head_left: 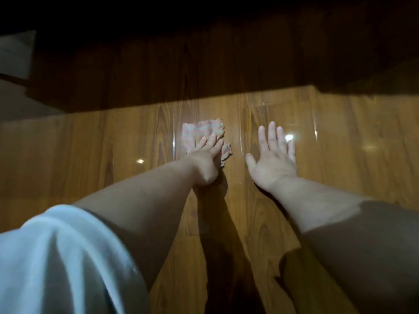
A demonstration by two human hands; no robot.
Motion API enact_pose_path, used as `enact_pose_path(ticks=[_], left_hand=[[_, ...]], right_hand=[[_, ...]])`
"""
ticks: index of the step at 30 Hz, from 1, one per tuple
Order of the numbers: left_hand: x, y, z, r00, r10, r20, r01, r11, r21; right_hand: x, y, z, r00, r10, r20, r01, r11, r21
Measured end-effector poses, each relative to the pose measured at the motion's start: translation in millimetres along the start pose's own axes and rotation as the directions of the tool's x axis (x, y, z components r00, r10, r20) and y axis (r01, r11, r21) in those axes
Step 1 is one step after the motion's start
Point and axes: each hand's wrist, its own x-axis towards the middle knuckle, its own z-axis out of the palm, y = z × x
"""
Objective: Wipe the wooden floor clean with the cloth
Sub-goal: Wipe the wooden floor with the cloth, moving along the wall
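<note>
A small fluffy cloth (199,132) with pink and pale stripes lies flat on the glossy wooden floor (340,168). My left hand (207,162) presses down on the cloth's near part with straight fingers, covering its near edge. My right hand (273,157) lies flat on the bare floor to the right of the cloth, fingers spread and straight, holding nothing. A narrow strip of floor separates the two hands.
Beyond the cloth the floor runs into deep shadow under a dark overhang (204,64). A pale grey object (15,55) shows at the far left. My white sleeve (56,257) fills the lower left corner. Light glints off the planks to the right.
</note>
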Motion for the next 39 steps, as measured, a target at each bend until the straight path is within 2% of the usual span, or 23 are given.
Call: enact_pose_path(ticks=[2,4,7,9,11,15,17,19,21,23,24,26,28,30,31,32,34,35,37,39], left_hand=[[-1,14,-18,0.995,-0.051,0.087,0.041,0.992,0.117],[5,18,-25,0.996,-0.031,0.080,0.017,0.985,0.171],[20,10,-23,0.998,0.053,-0.025,-0.051,0.996,0.075],[43,1,-25,0.979,0.114,-0.166,-0.114,0.993,0.011],[70,-10,-35,0.944,0.117,-0.307,-0.117,0.993,0.018],[125,20,-59,0.895,0.089,-0.437,-0.083,0.996,0.032],[133,41,-56,0.868,0.148,-0.474,-0.151,0.988,0.032],[122,45,-37,0.827,0.309,-0.470,-0.308,0.948,0.081],[92,33,-10,0.770,0.464,-0.438,-0.446,0.882,0.152],[66,8,10,0.764,0.542,-0.350,-0.490,0.840,0.233],[61,-4,9,0.767,0.550,-0.332,-0.485,0.834,0.261],[75,-19,-9,0.776,0.469,-0.422,-0.402,0.883,0.242],[105,-12,-34,0.796,0.266,-0.544,-0.229,0.964,0.136],[132,18,-53,0.790,0.041,-0.612,-0.034,0.999,0.022],[141,33,-59,0.784,-0.033,-0.620,0.012,0.999,-0.037],[154,62,-58,0.784,-0.020,-0.621,-0.019,0.998,-0.056],[154,86,-53,0.785,0.110,-0.610,-0.151,0.988,-0.016],[154,112,-42,0.771,0.245,-0.587,-0.291,0.957,0.018],[134,114,-21,0.740,0.478,-0.474,-0.487,0.866,0.112],[114,101,-14,0.714,0.560,-0.421,-0.579,0.810,0.094]], right_hand=[[8,25,-21,0.981,-0.131,0.144,0.137,0.990,-0.032],[17,39,-29,0.958,-0.215,0.187,0.227,0.973,-0.045],[13,43,-18,0.968,-0.252,0.012,0.251,0.954,-0.165],[10,44,-7,0.966,-0.247,-0.075,0.225,0.949,-0.219],[13,42,-1,0.954,-0.270,-0.130,0.237,0.946,-0.221],[13,44,-2,0.950,-0.273,-0.150,0.247,0.954,-0.170],[12,43,-3,0.947,-0.264,-0.184,0.257,0.964,-0.064],[28,45,-11,0.941,-0.185,-0.282,0.211,0.975,0.067],[56,57,-28,0.928,0.027,-0.371,0.036,0.986,0.163],[75,75,-42,0.913,0.205,-0.354,-0.170,0.977,0.127],[79,84,-44,0.909,0.245,-0.337,-0.230,0.969,0.086],[78,90,-42,0.912,0.239,-0.332,-0.244,0.969,0.028],[78,86,-40,0.910,0.221,-0.350,-0.224,0.974,0.034],[80,79,-40,0.910,0.204,-0.361,-0.201,0.978,0.047],[80,73,-40,0.912,0.201,-0.357,-0.197,0.979,0.048],[80,80,-41,0.911,0.212,-0.352,-0.208,0.977,0.050],[80,68,-36,0.917,0.211,-0.339,-0.197,0.978,0.076],[77,81,-40,0.915,0.220,-0.338,-0.212,0.975,0.060],[77,82,-34,0.917,0.229,-0.326,-0.224,0.973,0.054],[77,92,-42,0.909,0.230,-0.347,-0.237,0.971,0.024]])
